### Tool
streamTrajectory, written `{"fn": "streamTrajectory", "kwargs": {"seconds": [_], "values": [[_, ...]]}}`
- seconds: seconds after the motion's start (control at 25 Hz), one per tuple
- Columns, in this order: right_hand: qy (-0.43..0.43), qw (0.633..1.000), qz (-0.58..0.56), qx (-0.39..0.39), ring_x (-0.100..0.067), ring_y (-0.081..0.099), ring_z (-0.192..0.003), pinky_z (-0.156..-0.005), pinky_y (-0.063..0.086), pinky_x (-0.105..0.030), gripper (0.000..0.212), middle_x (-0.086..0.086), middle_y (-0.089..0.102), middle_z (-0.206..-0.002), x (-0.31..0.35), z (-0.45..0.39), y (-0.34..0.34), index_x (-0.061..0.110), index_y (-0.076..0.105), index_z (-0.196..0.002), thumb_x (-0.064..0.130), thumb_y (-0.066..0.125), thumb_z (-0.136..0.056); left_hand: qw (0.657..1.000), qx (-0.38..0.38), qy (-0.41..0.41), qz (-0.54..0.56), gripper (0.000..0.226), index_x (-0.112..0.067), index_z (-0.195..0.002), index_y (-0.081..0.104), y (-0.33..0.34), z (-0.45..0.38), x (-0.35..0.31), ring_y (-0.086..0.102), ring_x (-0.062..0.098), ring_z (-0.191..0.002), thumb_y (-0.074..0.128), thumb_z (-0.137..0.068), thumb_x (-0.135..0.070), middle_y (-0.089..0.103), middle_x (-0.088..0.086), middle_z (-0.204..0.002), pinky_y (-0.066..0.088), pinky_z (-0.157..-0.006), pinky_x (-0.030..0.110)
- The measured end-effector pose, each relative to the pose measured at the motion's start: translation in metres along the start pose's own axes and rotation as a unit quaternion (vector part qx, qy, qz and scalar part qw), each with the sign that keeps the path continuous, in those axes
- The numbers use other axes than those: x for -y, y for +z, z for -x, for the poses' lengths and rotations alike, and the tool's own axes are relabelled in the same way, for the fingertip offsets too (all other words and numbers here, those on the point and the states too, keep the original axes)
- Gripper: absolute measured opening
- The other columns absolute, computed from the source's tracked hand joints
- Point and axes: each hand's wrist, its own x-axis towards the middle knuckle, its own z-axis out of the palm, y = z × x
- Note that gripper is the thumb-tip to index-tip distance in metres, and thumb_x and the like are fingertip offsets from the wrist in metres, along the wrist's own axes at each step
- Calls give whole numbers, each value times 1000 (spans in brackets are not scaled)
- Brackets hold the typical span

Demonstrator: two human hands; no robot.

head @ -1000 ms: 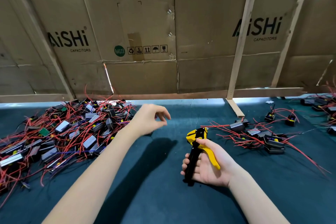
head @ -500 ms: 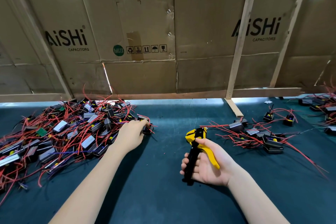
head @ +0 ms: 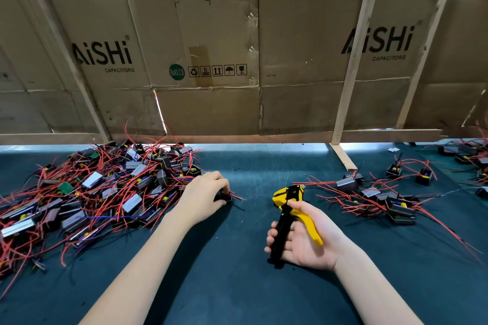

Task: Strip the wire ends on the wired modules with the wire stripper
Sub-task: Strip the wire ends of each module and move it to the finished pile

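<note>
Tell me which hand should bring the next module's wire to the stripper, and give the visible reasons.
Left. The left hand already grips a black module at the big pile's edge, red wire pointing toward the wire stripper. The right hand is occupied holding that tool.

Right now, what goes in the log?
left hand: grips module | right hand: holds wire stripper | stripping: not begun
</note>
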Motion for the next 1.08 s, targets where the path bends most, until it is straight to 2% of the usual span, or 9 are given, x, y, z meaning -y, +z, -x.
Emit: {"fn": "streamTrajectory", "kwargs": {"seconds": [0.2,0.44,0.56,0.68,0.8,0.84,0.92,0.96,1.08], "values": [[0,1000,-4,0,-35,65,-70,-76,56,-49,48,-22,62,-82,0,1,0,-5,56,-97,39,62,-78,993,-43,-108,5,41,-19,-96,55,3,4,-7,51,21,-98,73,-76,-50,56,-2,-101,45,-76,34],[-1,1000,-4,0,-35,65,-70,-73,58,-48,49,-21,61,-82,0,1,1,-5,56,-97,39,62,-77,969,-77,-231,-50,31,-12,-96,57,8,-2,-24,56,28,-99,62,-83,-39,64,7,-93,42,-76,35],[1,1000,-5,-3,-35,65,-71,-76,56,-49,49,-22,62,-83,0,2,1,-5,56,-98,39,62,-78,967,-31,-222,-119,35,-14,-99,63,5,-5,-21,51,26,-111,64,-83,-46,61,6,-107,43,-87,34],[2,1000,-6,-4,-35,65,-71,-76,56,-49,49,-21,61,-83,-1,2,1,-5,56,-99,40,61,-79,965,-31,-204,-163,28,-20,-96,67,-2,-3,-22,54,24,-108,63,-84,-44,65,1,-106,40,-90,34],[1,1000,-3,-2,-35,64,-72,-77,55,-49,48,-21,61,-84,-1,2,2,-5,56,-98,40,61,-81,968,-149,-199,-41,19,-22,-90,72,-15,0,-21,59,23,-96,67,-80,-37,70,-1,-94,43,-83,34],[0,1000,-3,-3,-35,64,-72,-78,55,-49,48,-21,61,-84,-1,2,2,-5,56,-98,40,60,-82,956,-206,-202,57,18,-20,-89,74,-21,1,-20,60,22,-92,72,-79,-35,71,-2,-92,46,-82,34],[-1,1000,-1,-6,-35,64,-73,-78,55,-50,48,-21,60,-85,0,3,2,-4,55,-99,40,59,-83,896,-299,-227,236,20,-18,-87,76,-33,0,-17,63,16,-89,80,-76,-34,72,-4,-89,47,-84,30],[-2,1000,-1,-7,-35,64,-73,-78,54,-50,48,-21,60,-85,0,4,2,-4,55,-99,40,59,-84,874,-325,-239,270,21,-18,-88,77,-39,-1,-14,64,15,-90,81,-75,-34,73,-5,-89,47,-86,30],[-1,1000,0,-6,-35,64,-73,-80,54,-50,47,-22,61,-84,0,4,1,-4,55,-99,41,58,-85,865,-332,-227,301,18,-19,-90,78,-52,-4,-6,67,11,-92,81,-77,-30,74,-8,-88,50,-91,30]]}}
